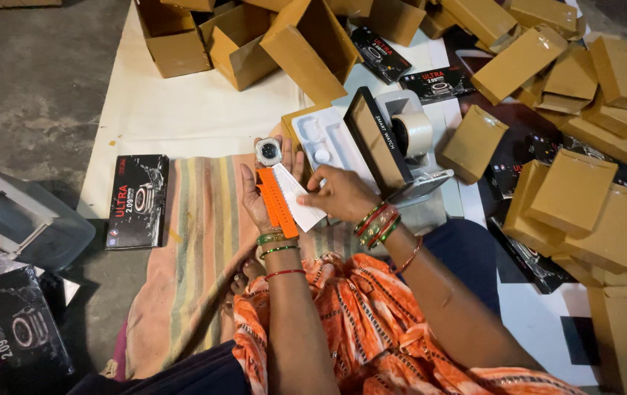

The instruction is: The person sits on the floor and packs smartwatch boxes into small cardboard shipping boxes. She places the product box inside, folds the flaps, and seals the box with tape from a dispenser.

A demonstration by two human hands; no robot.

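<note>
My left hand (pixel 258 197) is raised palm up and holds a smartwatch (pixel 268 151) with an orange strap (pixel 277 203) lying across the palm. A white folded paper slip (pixel 299 199) rests on the same hand beside the strap. My right hand (pixel 340 194) pinches the right edge of that paper. Just beyond the hands lies a white plastic tray insert (pixel 322 137) with moulded recesses, and a black open box (pixel 376 144) stands tilted against it. Bangles circle both wrists.
A tape dispenser (pixel 414 133) sits behind the black box. Many brown cardboard boxes (pixel 572 192) are piled at the right and top. A black printed watch box (pixel 137 201) lies at the left beside a striped cloth (pixel 196 249). More black boxes (pixel 10 333) lie bottom left.
</note>
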